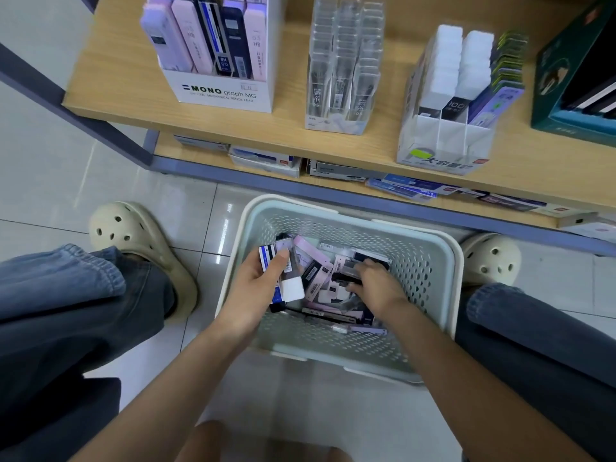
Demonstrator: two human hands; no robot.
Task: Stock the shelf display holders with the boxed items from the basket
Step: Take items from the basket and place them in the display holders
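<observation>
A pale green perforated basket (430, 258) stands on the floor between my feet, holding several small boxed items (320, 278) in pink, black and white. My left hand (256, 281) holds a small stack of boxes (286, 271) over the basket's left side, thumb across the top one. My right hand (373, 281) reaches into the pile, its fingers curled around a black box (346, 276). On the wooden shelf (133, 85) above stand a white MONO display holder (220, 91), a clear holder (343, 75) and another clear holder (443, 141) with empty front slots.
A dark green box (573, 78) sits at the shelf's right end. A lower shelf (333, 168) carries flat packs. My beige clogs (133, 241) and jeans flank the basket on the tiled floor (66, 181). A grey frame post (76, 121) runs along the shelf's left.
</observation>
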